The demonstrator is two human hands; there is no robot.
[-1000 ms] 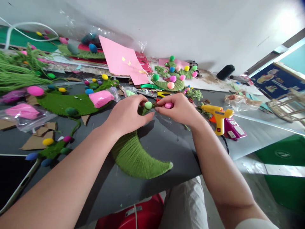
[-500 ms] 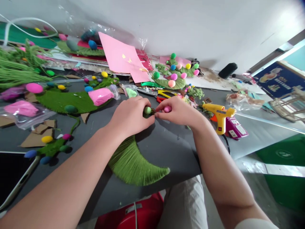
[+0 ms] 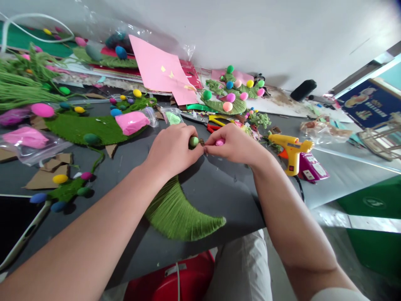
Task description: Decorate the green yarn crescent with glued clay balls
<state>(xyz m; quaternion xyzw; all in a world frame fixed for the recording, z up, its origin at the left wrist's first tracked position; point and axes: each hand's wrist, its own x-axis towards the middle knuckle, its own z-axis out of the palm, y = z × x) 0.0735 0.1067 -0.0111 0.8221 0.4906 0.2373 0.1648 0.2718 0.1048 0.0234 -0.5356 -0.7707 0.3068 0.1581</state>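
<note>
My left hand (image 3: 177, 146) is closed, with a small light green egg-shaped ball (image 3: 194, 141) showing between thumb and forefinger. My right hand (image 3: 233, 144) is closed too, and a small pink lump (image 3: 219, 142) shows among its curled fingers. The fingertips of both hands meet at a tiny brown piece (image 3: 202, 142), mostly hidden by them. Below my left hand lies a crescent wrapped in green yarn (image 3: 184, 213), its tip pointing right and its upper end covered by the hand and forearm.
A yellow glue gun (image 3: 291, 150) stands right of my right hand, before a purple box (image 3: 313, 167). Pliers (image 3: 219, 121) lie behind the hands. At left are a green felt crescent (image 3: 72, 127), bagged pink clay (image 3: 133, 122) and a tablet (image 3: 21, 228). Pink card (image 3: 159, 69) leans at the back.
The camera view has shifted slightly. Both hands keep their closed grip with fingertips together, and the light green ball looks slightly tilted.
</note>
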